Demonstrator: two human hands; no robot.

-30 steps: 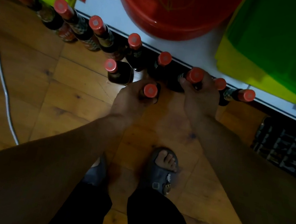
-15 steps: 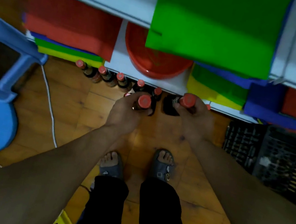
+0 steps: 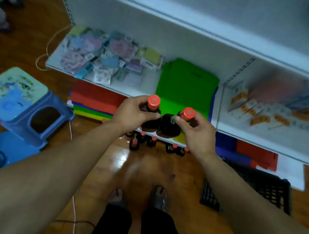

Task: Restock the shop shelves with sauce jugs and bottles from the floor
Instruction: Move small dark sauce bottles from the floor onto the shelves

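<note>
While held side by side | left hand (image 3: 132,111) grips dark-filled red-capped glass bottle (image 3: 151,125) | right hand (image 3: 197,132) pinches neck of matching second bottle (image 3: 169,128) | floor bottles (image 3: 152,141) below fingers

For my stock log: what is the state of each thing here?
left hand, grips the neck of the left bottle
right hand, pinches the neck of the right bottle
left bottle, capped, held above the floor
right bottle, capped, held tilted
floor bottles, capped, standing

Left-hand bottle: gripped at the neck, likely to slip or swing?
Probably heavy for its size: the bottle looks full of dark sauce. Smooth neck under the left hand could slip. May clink the neighbouring bottle close beside it.
</note>
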